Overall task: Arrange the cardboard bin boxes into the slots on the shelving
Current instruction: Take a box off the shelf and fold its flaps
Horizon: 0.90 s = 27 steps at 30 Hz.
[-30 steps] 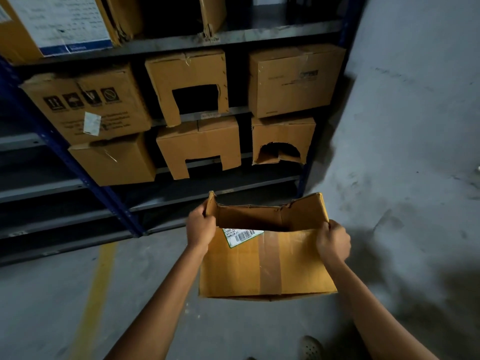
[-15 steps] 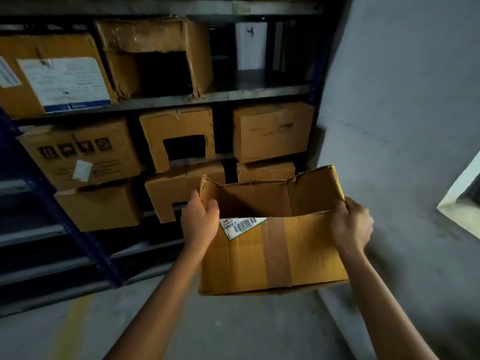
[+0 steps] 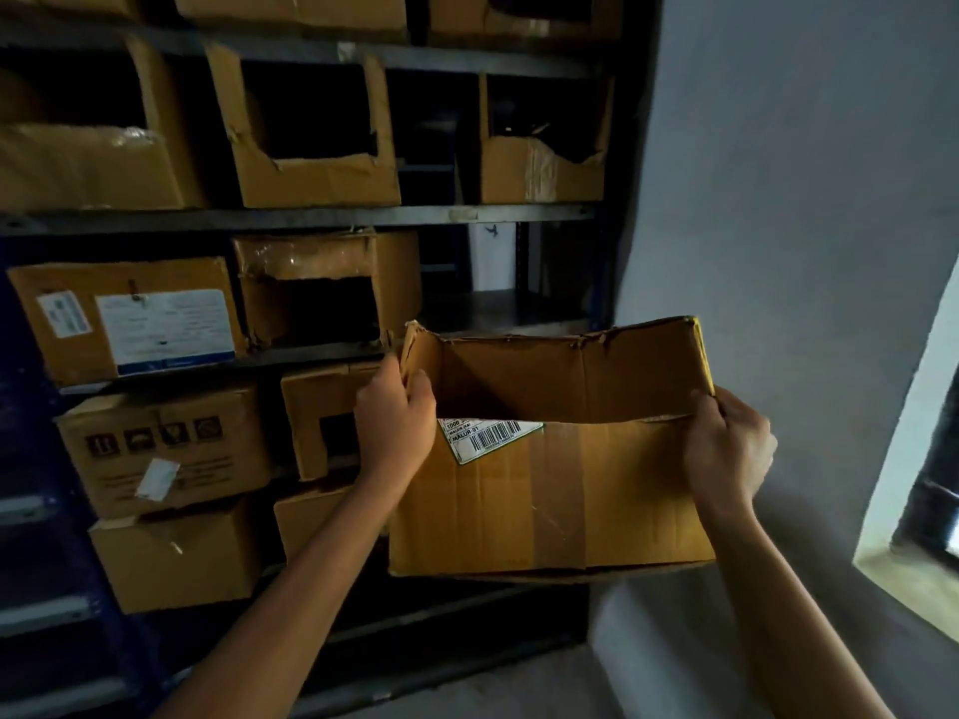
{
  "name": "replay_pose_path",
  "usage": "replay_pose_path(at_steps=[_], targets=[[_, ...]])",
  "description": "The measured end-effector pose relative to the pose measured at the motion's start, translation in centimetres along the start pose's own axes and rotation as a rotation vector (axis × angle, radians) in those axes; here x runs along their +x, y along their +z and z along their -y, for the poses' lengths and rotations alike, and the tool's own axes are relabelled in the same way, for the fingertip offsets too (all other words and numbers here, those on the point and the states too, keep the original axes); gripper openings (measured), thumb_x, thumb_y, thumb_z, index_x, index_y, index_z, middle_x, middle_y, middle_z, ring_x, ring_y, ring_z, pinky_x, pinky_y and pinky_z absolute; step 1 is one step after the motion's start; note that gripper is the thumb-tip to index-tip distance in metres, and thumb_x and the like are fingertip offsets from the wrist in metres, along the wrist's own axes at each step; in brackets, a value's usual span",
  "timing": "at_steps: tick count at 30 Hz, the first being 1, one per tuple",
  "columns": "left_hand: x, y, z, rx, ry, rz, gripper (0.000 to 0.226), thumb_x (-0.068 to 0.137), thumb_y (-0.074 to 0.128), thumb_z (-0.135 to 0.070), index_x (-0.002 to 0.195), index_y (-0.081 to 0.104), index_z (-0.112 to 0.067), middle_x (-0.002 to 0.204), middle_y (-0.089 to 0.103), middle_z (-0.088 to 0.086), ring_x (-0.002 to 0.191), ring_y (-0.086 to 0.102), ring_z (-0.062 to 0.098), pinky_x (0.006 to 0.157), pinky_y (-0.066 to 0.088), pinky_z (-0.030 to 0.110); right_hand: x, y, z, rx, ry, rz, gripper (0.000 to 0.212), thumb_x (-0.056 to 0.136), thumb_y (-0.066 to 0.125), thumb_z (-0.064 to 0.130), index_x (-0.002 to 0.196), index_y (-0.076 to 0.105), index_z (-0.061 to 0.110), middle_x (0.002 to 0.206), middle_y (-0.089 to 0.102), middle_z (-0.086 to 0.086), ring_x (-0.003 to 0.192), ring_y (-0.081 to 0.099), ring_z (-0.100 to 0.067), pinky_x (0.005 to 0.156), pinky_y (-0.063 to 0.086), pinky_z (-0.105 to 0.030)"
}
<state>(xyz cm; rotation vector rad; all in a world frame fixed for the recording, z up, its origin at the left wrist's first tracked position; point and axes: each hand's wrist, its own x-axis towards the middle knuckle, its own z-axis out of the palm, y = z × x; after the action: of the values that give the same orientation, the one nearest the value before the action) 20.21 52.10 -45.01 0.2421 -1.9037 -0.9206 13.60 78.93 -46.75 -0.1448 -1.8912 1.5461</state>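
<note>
Left hand [image 3: 397, 425] and right hand [image 3: 726, 448] each grasp a top side edge of the open cardboard bin box [image 3: 550, 490], held in air before the shelving's [image 3: 311, 217] right end, near an open slot [image 3: 511, 298].

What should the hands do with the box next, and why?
Probably lift the held box a little and push it forward into the bare slot just behind it. The left hand and right hand grip its side rims, and that slot, right of the torn box, shows no box.
</note>
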Motion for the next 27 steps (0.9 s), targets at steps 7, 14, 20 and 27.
replay_pose_path(at_steps=[7, 14, 20, 27], targets=[[3.6, 2.3, -4.1, -0.011, 0.129, -0.119, 0.018, 0.103, 0.045, -0.015, 0.106, 0.062, -0.008, 0.070, 0.057, -0.003, 0.054, 0.053, 0.010, 0.048, 0.039, 0.021, 6.1, -0.5, 1.9, 0.132, -0.128, 0.004, 0.034, 0.094, 0.050, 0.022, 0.066, 0.053, 0.002, 0.054, 0.047, -0.007, 0.049, 0.040, -0.020, 0.052, 0.031, -0.032], [5.0, 6.9, -6.5, -0.039, 0.311, -0.223, 0.027, 0.102, 0.045, -0.013, 0.121, 0.061, -0.005, 0.070, 0.057, -0.007, 0.053, 0.056, 0.009, 0.044, 0.040, 0.016, 11.5, -0.6, 1.2, 0.219, -0.177, 0.019, 0.032, 0.098, 0.050, 0.017, 0.068, 0.057, 0.007, 0.056, 0.052, -0.012, 0.049, 0.042, -0.022, 0.050, 0.032, -0.031], [6.0, 10.7, -6.2, -0.031, 0.369, -0.288, 0.034, 0.102, 0.042, -0.020, 0.124, 0.060, -0.002, 0.066, 0.053, -0.011, 0.048, 0.053, 0.014, 0.040, 0.037, 0.017, 15.3, 1.1, -1.0, 0.270, -0.194, 0.060, 0.033, 0.099, 0.050, 0.016, 0.068, 0.058, 0.010, 0.057, 0.053, -0.012, 0.050, 0.046, -0.025, 0.051, 0.035, -0.031], [8.4, 13.5, -5.7, 0.013, 0.339, -0.328, 0.037, 0.102, 0.042, -0.019, 0.134, 0.055, -0.006, 0.078, 0.064, 0.002, 0.050, 0.052, 0.002, 0.046, 0.039, 0.011, 19.1, 4.7, -1.4, 0.289, -0.173, 0.096, 0.028, 0.100, 0.049, 0.021, 0.073, 0.058, 0.020, 0.065, 0.058, -0.004, 0.059, 0.051, -0.020, 0.054, 0.037, -0.029]])
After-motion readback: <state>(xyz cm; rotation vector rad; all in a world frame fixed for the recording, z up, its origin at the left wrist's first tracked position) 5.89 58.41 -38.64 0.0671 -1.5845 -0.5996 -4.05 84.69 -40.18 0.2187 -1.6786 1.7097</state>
